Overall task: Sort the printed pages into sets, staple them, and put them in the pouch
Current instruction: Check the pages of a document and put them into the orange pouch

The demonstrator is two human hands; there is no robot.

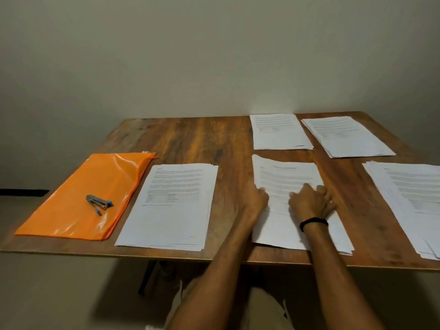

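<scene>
pouch (71, 210) (stapler (99, 204) on top, contents unseen), left hand (256, 201) pinch-tight on middle page stack (285, 177), right hand (309, 202) flat atop

dim, warm indoor light, probably from overhead; wall (214, 55) darkens toward the left corners; white glare streaks on the orange pouch (78, 206); left hand (256, 198) and right hand (312, 202) smeared by motion blur; print on the pages (171, 210) too soft to read; table (202, 139) near edge bows with wide-angle distortion; deep shadow beneath it; overall grainy, low contrast
</scene>
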